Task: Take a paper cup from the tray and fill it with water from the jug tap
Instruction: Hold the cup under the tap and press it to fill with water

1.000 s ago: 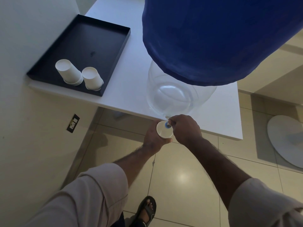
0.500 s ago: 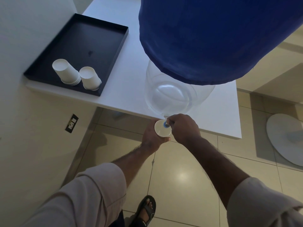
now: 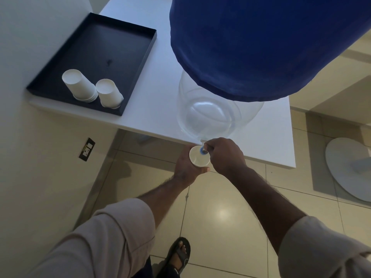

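My left hand (image 3: pixel 185 167) holds a white paper cup (image 3: pixel 197 157) upright just below the front edge of the white table (image 3: pixel 156 109). My right hand (image 3: pixel 225 155) pinches the small blue tap (image 3: pixel 203 151) directly over the cup's mouth. The tap juts from the bottom of a clear water jug (image 3: pixel 212 115) under a blue cloth cover (image 3: pixel 261 43). The black tray (image 3: pixel 94 51) at the table's left holds two stacks of upturned paper cups (image 3: pixel 80 85). Any water stream is too small to make out.
A wall with a black socket (image 3: pixel 87 149) runs along the left. Beige floor tiles lie below, with my sandalled foot (image 3: pixel 178 255) near the bottom. A round white fan base (image 3: pixel 349 169) rests on the floor at the right.
Both hands stay at the tap with the cup under it. Only the view has drifted slightly; nothing else has moved.
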`<state>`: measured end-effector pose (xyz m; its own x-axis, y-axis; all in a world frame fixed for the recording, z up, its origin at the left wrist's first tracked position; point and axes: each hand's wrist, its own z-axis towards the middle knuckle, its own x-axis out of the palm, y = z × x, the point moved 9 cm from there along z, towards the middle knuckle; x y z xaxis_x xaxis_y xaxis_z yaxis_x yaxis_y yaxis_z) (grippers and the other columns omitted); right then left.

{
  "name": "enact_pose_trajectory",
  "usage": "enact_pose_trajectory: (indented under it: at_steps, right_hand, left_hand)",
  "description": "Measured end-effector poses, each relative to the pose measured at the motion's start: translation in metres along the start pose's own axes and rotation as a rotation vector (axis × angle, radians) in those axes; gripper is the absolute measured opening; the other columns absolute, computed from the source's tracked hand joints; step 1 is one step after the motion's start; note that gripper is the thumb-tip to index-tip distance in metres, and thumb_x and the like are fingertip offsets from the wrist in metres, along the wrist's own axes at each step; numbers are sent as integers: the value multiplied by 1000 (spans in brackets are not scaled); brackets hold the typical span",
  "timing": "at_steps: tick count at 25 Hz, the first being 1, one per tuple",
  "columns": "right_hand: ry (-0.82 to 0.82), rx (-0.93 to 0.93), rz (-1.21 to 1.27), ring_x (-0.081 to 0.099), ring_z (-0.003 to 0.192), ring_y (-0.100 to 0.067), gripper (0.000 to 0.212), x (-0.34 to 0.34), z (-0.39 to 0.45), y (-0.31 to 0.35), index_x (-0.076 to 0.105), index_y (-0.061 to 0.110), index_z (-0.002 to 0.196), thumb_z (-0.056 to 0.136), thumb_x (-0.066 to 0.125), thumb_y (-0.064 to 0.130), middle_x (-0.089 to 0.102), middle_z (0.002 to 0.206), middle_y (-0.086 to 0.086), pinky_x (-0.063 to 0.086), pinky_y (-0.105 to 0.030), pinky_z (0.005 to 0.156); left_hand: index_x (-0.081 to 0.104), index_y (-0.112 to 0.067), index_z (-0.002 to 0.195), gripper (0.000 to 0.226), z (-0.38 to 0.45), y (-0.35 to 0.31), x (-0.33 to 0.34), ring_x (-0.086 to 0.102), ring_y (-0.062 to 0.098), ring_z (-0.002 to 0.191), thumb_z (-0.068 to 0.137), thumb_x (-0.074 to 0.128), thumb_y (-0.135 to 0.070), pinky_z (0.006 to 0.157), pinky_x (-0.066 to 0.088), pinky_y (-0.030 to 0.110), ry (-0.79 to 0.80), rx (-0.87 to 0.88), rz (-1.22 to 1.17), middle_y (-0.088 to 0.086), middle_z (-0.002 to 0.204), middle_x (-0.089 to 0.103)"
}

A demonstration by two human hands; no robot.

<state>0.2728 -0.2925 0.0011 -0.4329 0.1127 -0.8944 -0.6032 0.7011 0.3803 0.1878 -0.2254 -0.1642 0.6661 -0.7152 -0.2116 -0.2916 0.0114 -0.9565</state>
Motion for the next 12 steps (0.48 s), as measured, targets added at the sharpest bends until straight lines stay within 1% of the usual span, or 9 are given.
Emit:
enact_pose_trajectory:
  at_steps: [4, 9, 12]
  right_hand:
    - [-7, 0, 3, 56, 75, -24, 24, 1, 0, -1, 72, 16, 89, 89, 50, 10, 71, 90, -7, 36, -26, 64]
    - [-13, -6, -3, 58, 76, -26, 23, 1, 0, -1, 72, 15, 89, 88, 50, 10, 71, 88, -7, 38, -27, 63]
    - [-8, -6, -12, 53, 73, -25, 22, 0, -2, 1, 70, 15, 86, 89, 49, 10, 66, 83, -5, 32, -26, 57]
  left_hand:
    - [56, -31, 123, 82, 1, 0, 1, 69, 20, 105, 53, 98, -36, 86, 63, 51, 2, 1, -10, -3, 116, 71]
    - [55, -30, 123, 84, 1, 0, 1, 69, 19, 105, 51, 97, -41, 86, 63, 51, 3, -4, -12, -3, 115, 70]
    - [55, -30, 122, 83, 1, 1, 1, 69, 19, 104, 52, 98, -38, 86, 63, 52, 10, -6, -11, -3, 115, 70]
